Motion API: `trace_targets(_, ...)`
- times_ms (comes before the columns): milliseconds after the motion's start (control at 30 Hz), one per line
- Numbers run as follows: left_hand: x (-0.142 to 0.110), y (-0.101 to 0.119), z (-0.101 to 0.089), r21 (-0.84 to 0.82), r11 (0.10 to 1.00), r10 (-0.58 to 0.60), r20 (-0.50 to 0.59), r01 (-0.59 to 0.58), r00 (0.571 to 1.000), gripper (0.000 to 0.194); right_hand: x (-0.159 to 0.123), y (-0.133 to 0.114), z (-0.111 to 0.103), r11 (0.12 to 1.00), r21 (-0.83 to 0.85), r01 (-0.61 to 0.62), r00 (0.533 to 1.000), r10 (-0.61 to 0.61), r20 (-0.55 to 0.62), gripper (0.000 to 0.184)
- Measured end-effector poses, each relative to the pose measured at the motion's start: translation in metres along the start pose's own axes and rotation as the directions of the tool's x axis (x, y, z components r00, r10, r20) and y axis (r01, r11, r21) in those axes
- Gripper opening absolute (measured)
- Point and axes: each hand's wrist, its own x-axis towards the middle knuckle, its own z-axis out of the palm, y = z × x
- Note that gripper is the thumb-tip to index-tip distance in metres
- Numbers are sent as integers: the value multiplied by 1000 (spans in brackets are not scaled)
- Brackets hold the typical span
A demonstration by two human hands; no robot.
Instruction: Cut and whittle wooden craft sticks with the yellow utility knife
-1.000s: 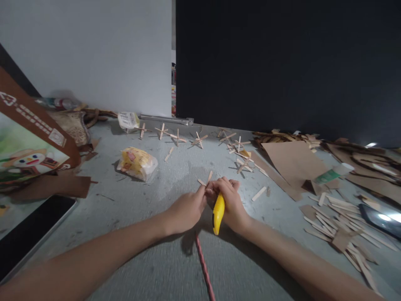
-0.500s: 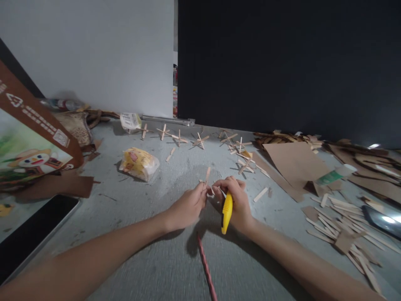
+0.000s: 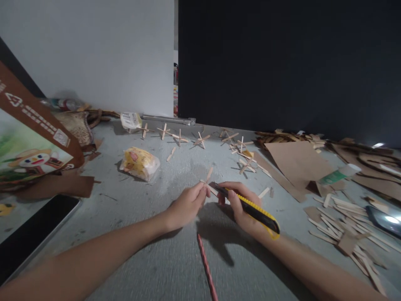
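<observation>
Between its fingertips my left hand (image 3: 186, 206) pinches a small cross of wooden sticks (image 3: 209, 174), one stick pointing up and away. My right hand (image 3: 246, 207) is closed round a yellow and black utility knife (image 3: 254, 210). The knife's front end points left and meets the sticks close to my left fingertips; whether the blade touches the wood I cannot tell. Below the hands lies a pink twisted rod (image 3: 206, 267) on the grey table (image 3: 150, 259). Several similar stick crosses (image 3: 201, 140) stand in a row farther back.
Loose wooden sticks (image 3: 326, 228) and cardboard (image 3: 297, 167) cover the right side, with a green and white tube (image 3: 340, 174) and a shiny dark object (image 3: 385, 219). Left are a phone (image 3: 37, 234), a printed brown bag (image 3: 34, 133) and a yellow wrapped packet (image 3: 139, 163).
My right hand has turned the knife from nearly upright to slanting, its front end now left at the sticks and its rear end lower right. My left hand keeps hold of the cross.
</observation>
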Motion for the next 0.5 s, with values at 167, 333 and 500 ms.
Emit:
trace_targets(167,-2,6,1,110,994,21,4,-21,1000,29,2,-8,3,1000,1,24,1000,-24,-3,36)
trace_targets(333,-2,7,0,136,991,11,11,-12,1000,29,3,-6,4,1000,22,10,1000,-11,19,36)
trace_targets(500,-1,6,1,108,994,8,25,-10,1000,33,5,-7,4,995,99,-25,999,22,34,35)
